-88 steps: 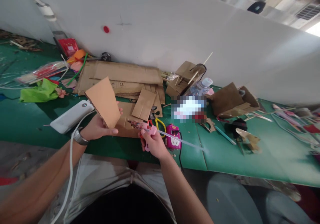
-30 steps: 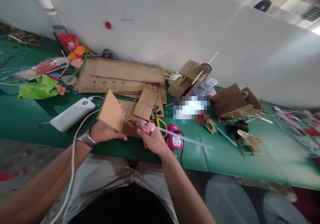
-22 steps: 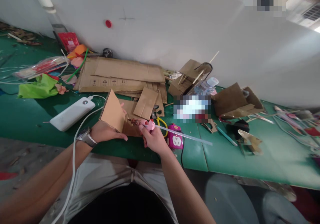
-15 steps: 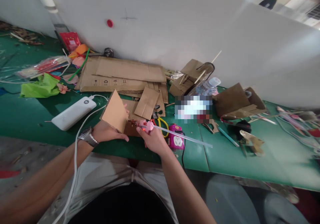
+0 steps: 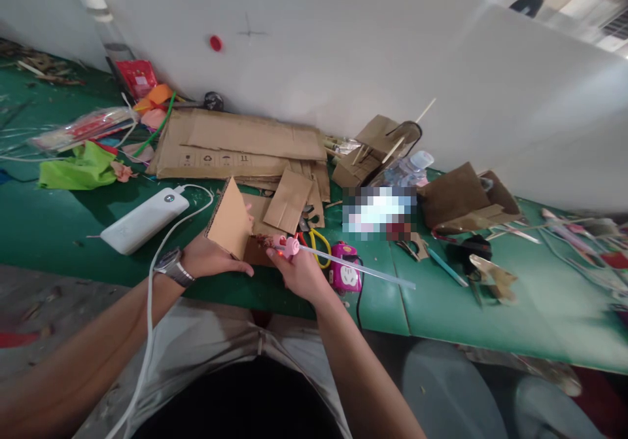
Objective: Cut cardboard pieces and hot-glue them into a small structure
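Observation:
My left hand (image 5: 206,256) supports an upright, folded-looking piece of cardboard (image 5: 229,223). Its fingertips show past the far edge, and the thumb sticks out below. In my right hand (image 5: 303,274) is a pink hot glue gun (image 5: 290,246), its small light glowing orange. A long translucent glue stick (image 5: 363,269) juts from its rear toward the right. The gun's front end points left, at the cardboard, and looks stained brown; I cannot tell whether it touches. Behind both hands a flat cardboard strip (image 5: 289,197) lies on other cardboard.
A white power bank (image 5: 144,222) with a cable lies left; the cable crosses my left forearm. Yellow-handled scissors (image 5: 321,246) and a magenta socket block (image 5: 346,270) sit beside my right hand. Stacked cardboard (image 5: 235,141), a plastic bottle (image 5: 409,167) and a cardboard box (image 5: 466,197) stand behind.
The cardboard piece in my left hand has shifted slightly right and turned, showing its corrugated edge more. My right hand with the glue gun has hardly moved.

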Tool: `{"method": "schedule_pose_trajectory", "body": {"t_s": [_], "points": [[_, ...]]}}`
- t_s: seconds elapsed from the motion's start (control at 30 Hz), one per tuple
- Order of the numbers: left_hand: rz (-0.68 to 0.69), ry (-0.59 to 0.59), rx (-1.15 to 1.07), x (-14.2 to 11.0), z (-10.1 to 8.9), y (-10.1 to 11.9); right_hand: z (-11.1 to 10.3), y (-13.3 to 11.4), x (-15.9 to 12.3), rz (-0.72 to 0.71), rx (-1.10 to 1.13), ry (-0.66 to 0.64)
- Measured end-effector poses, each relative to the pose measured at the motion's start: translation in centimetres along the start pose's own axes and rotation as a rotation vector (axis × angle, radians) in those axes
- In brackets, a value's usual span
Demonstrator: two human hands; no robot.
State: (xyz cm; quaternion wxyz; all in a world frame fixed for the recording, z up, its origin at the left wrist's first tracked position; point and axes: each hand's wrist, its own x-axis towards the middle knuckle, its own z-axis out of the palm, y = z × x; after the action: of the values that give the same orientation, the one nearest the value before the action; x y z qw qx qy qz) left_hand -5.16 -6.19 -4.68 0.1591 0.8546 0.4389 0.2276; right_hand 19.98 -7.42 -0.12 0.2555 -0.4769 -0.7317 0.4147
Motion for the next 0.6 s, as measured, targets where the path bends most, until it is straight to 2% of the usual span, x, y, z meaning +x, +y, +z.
{"method": "schedule_pose_trajectory", "body": {"t_s": [0.37, 0.6], "points": [[-0.008, 0.041, -0.012, 0.00, 0.13, 0.11, -0.01, -0.02, -0.16, -0.019, -0.027, 0.003], [-0.037, 0.012, -0.055, -0.09, 0.13, 0.04, 0.18, 0.13, -0.19, -0.002, -0.027, 0.031]]}}
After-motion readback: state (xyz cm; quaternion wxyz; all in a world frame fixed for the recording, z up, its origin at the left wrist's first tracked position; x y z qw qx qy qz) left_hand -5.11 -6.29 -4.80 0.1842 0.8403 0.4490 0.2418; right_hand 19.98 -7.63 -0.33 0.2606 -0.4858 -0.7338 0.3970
